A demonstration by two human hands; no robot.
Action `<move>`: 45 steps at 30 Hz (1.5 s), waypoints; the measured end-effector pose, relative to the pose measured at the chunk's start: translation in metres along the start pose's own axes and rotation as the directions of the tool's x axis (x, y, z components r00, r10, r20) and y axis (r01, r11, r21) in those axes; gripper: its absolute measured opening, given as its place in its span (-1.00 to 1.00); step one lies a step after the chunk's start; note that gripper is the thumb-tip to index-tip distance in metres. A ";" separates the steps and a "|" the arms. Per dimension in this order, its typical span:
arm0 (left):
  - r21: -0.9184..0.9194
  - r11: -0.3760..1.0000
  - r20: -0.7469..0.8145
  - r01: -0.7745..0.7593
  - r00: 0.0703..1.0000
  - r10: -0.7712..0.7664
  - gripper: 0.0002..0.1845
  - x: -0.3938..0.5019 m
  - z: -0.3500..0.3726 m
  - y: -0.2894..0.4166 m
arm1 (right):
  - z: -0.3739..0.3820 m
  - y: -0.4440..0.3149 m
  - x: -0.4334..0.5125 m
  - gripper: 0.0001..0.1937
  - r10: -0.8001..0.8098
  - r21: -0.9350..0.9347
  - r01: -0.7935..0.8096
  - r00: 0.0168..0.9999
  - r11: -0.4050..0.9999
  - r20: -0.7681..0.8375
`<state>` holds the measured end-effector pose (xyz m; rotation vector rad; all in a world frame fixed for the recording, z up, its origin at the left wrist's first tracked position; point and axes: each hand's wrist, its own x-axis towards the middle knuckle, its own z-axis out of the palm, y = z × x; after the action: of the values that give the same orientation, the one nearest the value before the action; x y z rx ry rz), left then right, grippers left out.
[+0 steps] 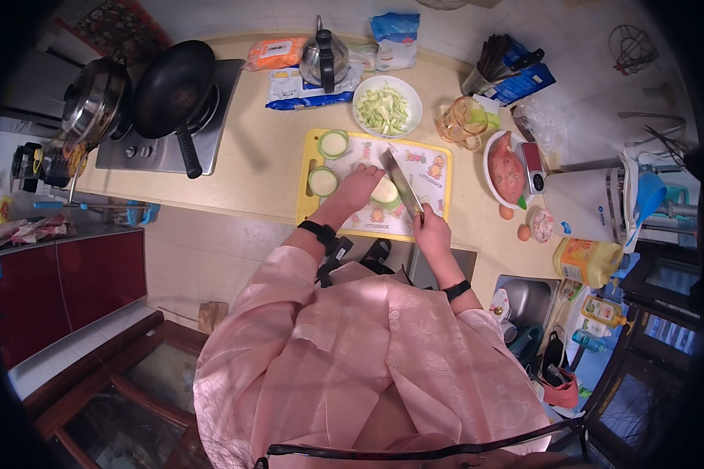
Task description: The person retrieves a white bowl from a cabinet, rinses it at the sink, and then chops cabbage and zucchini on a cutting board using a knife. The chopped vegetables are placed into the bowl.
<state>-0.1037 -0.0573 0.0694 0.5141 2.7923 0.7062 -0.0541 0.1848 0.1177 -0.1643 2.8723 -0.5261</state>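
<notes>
My left hand (pixel 356 186) steadies a pale-fleshed, green-skinned zucchini chunk (pixel 385 192) on a cutting board (pixel 307 205) with a yellow rim and printed cartoon ducks. In my right hand (pixel 433 230) is the handle of a kitchen knife (pixel 400 176). Its broad blade slants up and left, close beside the chunk's right side. Whether the edge touches the chunk I cannot tell. Two more zucchini pieces, an upper one (pixel 333 144) and a lower one (pixel 323 181), stand cut face up at the board's left. Behind the board, a white bowl (pixel 416 112) holds pale green shreds.
Left, a black wok (pixel 173 88) sits on the gas stove (pixel 152 158). A glass kettle (pixel 324 58) and food packets stand at the back. To the right are an amber glass jug (pixel 463 120), a sweet potato (pixel 506 167) on a plate, eggs (pixel 506 212) and a sink (pixel 525 299).
</notes>
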 end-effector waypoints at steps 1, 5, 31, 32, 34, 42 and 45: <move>-0.016 0.999 -0.080 -0.032 0.996 0.030 -0.17 -0.006 0.000 -0.001 | 0.000 0.000 0.000 -0.72 -0.009 -0.010 0.009 1.000 1.000 0.002; 0.026 0.995 -0.251 -0.092 0.963 0.095 -0.25 -0.027 0.007 0.004 | 0.001 0.005 0.001 -0.69 -0.055 -0.017 0.055 0.998 0.998 -0.003; -0.041 0.975 -0.239 -0.218 0.950 0.203 -0.59 -0.030 0.024 0.012 | -0.027 -0.006 0.012 -0.80 -0.182 -0.170 0.187 0.982 0.968 0.043; -0.044 0.976 -0.222 -0.213 0.955 0.198 -0.60 -0.029 0.023 0.013 | -0.025 -0.005 0.012 -0.80 -0.179 -0.176 0.184 0.983 0.967 0.044; -0.044 0.977 -0.202 -0.207 0.960 0.194 -0.61 -0.028 0.020 0.014 | -0.019 -0.004 0.015 -0.79 -0.183 -0.151 0.189 0.982 0.970 0.053; -0.036 0.979 -0.184 -0.199 0.965 0.189 -0.61 -0.026 0.017 0.015 | -0.003 -0.009 0.023 -0.78 -0.161 -0.110 0.160 0.987 0.981 0.005; -0.006 0.986 -0.136 -0.169 0.977 0.167 -0.60 -0.025 0.014 0.018 | -0.018 -0.011 0.019 -0.79 -0.183 -0.123 0.186 0.983 0.975 0.032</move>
<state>-0.0721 -0.0462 0.0685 0.7321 2.8890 0.8285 -0.0758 0.1778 0.1339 -0.4581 2.8864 -0.3724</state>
